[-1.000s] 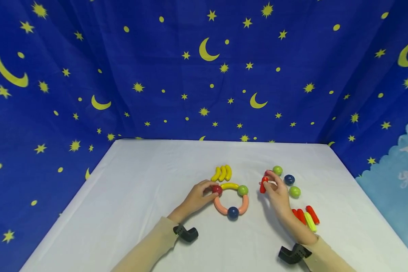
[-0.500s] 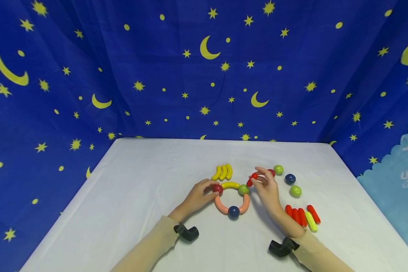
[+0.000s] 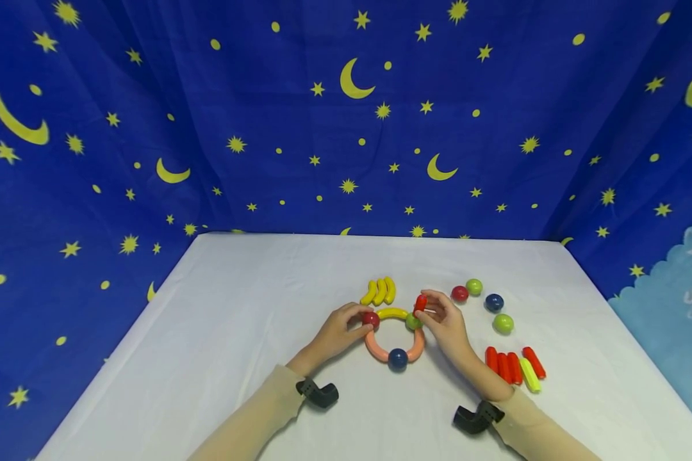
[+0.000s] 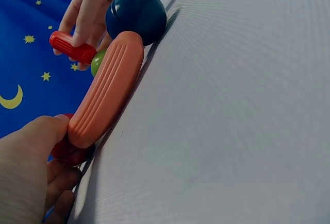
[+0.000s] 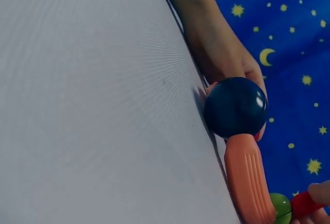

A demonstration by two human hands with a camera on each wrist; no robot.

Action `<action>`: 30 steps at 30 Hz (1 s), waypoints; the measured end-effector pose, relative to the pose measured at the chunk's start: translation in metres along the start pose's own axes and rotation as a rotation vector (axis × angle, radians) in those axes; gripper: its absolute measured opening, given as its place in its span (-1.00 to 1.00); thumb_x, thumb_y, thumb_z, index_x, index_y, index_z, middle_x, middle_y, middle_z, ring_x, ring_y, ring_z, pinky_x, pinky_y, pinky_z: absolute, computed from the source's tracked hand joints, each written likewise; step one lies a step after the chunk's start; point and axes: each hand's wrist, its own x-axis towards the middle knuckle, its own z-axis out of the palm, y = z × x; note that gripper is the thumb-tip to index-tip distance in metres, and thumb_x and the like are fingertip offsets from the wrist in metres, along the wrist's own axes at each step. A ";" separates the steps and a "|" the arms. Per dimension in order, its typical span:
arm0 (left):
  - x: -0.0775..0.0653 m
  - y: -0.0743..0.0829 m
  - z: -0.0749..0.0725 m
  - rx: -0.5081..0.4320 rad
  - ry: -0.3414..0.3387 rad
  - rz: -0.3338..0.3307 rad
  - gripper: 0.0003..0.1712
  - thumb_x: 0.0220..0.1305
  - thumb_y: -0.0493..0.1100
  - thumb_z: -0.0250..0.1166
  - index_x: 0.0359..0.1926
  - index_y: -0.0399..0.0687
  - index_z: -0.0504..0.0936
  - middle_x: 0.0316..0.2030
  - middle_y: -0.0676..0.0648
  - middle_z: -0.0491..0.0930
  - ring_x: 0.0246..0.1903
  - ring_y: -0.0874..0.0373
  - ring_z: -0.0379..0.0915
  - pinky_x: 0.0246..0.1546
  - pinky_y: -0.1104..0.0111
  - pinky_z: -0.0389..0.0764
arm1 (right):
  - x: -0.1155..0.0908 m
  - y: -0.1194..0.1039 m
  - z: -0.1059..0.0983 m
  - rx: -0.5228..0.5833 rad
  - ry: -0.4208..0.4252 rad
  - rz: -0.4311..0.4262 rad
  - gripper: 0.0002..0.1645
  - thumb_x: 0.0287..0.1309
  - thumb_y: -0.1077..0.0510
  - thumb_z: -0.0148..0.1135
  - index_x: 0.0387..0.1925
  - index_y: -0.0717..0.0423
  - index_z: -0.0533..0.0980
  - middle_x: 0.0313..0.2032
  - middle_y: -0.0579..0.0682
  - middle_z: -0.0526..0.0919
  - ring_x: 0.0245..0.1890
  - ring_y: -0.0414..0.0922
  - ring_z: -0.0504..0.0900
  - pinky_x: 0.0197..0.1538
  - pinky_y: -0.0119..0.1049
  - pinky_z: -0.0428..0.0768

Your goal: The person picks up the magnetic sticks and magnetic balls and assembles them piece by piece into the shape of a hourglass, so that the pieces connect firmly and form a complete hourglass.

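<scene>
A ring of toy balls and curved rods lies on the white table. My left hand [image 3: 336,333] pinches its red ball [image 3: 371,320] between thumb and fingers. From there a yellow curved rod [image 3: 392,313] runs to a green ball [image 3: 412,321]. Two orange curved rods [image 4: 108,90] join at the blue ball [image 3: 398,360] nearest me. My right hand [image 3: 448,328] pinches a short red rod [image 3: 420,303], its lower end right at the green ball. In the right wrist view the red rod [image 5: 304,204] meets the green ball [image 5: 281,207], with the fingers partly cut off.
Behind the ring lie three yellow curved rods [image 3: 378,291]. To the right are a loose red ball [image 3: 459,294], a blue ball [image 3: 494,302] and two green balls [image 3: 503,323]. Several short red rods [image 3: 503,367] and a yellow rod [image 3: 530,375] lie closer to me.
My right hand has carried the short red rod leftward to the green ball and tilted it more upright there. My left hand keeps its grip on the red ball.
</scene>
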 end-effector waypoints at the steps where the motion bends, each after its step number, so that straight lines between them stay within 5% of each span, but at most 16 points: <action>1: 0.000 0.000 0.000 0.003 0.001 0.002 -0.55 0.23 -0.10 0.29 0.11 -0.15 0.54 -0.08 -0.06 0.61 -0.06 0.12 0.52 0.02 0.33 0.54 | 0.000 0.000 0.000 -0.008 -0.004 0.013 -0.48 0.06 0.46 0.23 0.10 0.45 0.38 -0.11 0.37 0.53 -0.22 -0.49 0.57 -0.11 -0.64 0.55; 22: 0.000 -0.002 0.001 -0.022 0.005 -0.001 -0.55 0.21 -0.13 0.31 0.10 -0.18 0.54 -0.07 -0.09 0.61 -0.04 0.11 0.53 0.05 0.26 0.54 | -0.002 0.003 -0.001 -0.123 -0.056 0.034 -0.52 0.04 0.43 0.28 0.05 0.36 0.45 -0.10 0.28 0.60 -0.22 -0.45 0.57 -0.03 -0.58 0.54; 30: 0.000 -0.002 0.001 -0.016 0.003 0.002 -0.56 0.22 -0.12 0.31 0.10 -0.16 0.55 -0.06 -0.10 0.61 -0.03 0.10 0.52 0.07 0.24 0.54 | -0.010 0.000 -0.011 -0.135 -0.013 -0.009 -0.58 0.09 0.38 0.27 0.03 0.34 0.48 -0.10 0.30 0.62 -0.19 -0.36 0.62 -0.06 -0.60 0.55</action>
